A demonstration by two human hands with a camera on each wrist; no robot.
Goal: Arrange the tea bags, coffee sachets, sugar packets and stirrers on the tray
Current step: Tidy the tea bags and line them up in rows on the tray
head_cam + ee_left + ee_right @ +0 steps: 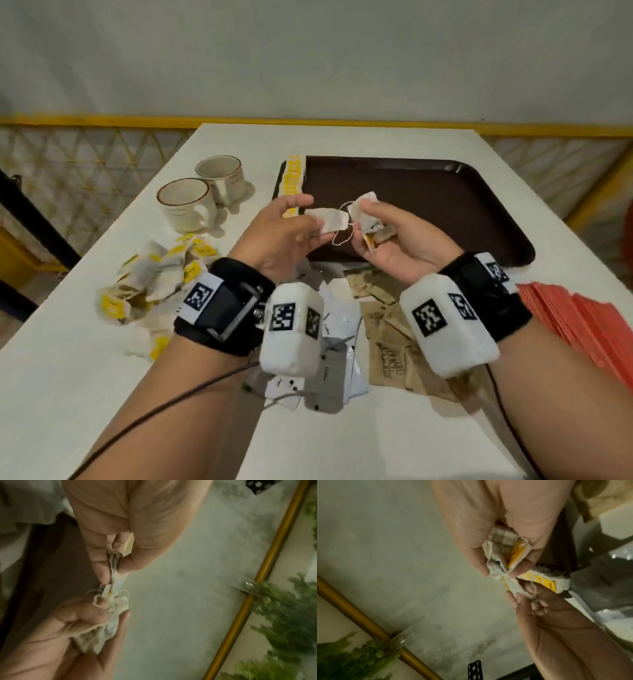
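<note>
Two tea bags are held up above the near edge of the brown tray [445, 192]: one tea bag [327, 221] is pinched by the left hand [284, 236], while a small bunch of tea bags [371, 222] is gripped by the right hand [400, 243]. Their strings are tangled between. More tea bags [154, 284] are heaped at the left, near two mugs [202, 195].

No readable text anywhere. Brown sachets [387, 356] near the table's front edge carry dark block print, too blurred to make out; yellow tea bag tags [191, 270] and the yellow tag [546, 584] seen from the right wrist show small print, also illegible. Wrist units [428, 317] carry only black-and-white square marker codes, no letters or numbers.
</note>
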